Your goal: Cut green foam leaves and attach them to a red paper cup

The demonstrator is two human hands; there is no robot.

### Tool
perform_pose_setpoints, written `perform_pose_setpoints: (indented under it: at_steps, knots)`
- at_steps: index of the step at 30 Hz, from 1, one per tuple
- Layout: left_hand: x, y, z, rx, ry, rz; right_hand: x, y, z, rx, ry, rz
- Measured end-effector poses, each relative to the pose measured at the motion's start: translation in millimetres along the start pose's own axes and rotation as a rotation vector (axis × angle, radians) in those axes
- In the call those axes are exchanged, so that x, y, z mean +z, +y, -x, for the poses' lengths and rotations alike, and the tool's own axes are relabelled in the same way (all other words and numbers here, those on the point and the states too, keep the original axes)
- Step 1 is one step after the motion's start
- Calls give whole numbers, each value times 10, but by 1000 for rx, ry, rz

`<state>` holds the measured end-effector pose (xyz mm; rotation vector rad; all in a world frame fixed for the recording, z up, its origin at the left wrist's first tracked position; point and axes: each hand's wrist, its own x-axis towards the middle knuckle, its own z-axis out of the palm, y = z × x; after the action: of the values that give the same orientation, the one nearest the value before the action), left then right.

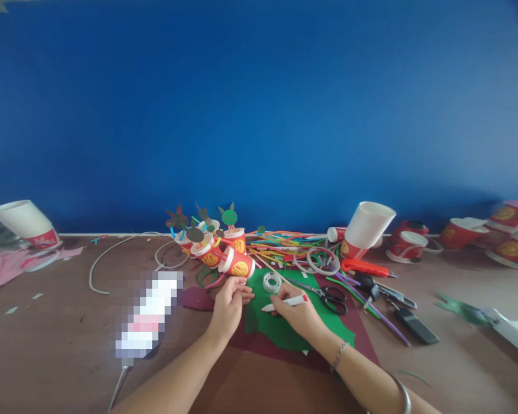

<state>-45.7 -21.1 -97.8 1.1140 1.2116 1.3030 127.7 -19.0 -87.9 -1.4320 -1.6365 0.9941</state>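
Note:
My right hand is closed round a white marker with a red end, over green paper. Its fingers also reach the lower edge of a clear tape roll. To the left, my left hand rests at the paper's left edge, fingers bent and partly together; whether something small is between them cannot be seen. Just above it a red and white paper cup lies tilted. Black-handled scissors lie on the paper right of the roll. Dark red paper shows beneath the green sheet.
Decorated cups stand behind my left hand, with colourful pipe cleaners beside them. Farther right are stacked cups, an orange cutter and a black key fob. A cabled phone-like object, blurred out, lies left.

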Motion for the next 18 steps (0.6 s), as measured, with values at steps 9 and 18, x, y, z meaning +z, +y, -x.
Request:
perform_pose_setpoints:
  at_steps: [9,18]
  knots:
    - [4,33,11,8,4,-13,8,38,-16,33,45,-11]
    - [5,21,6,3,3,-3,4,40,-19,70,44,-22]
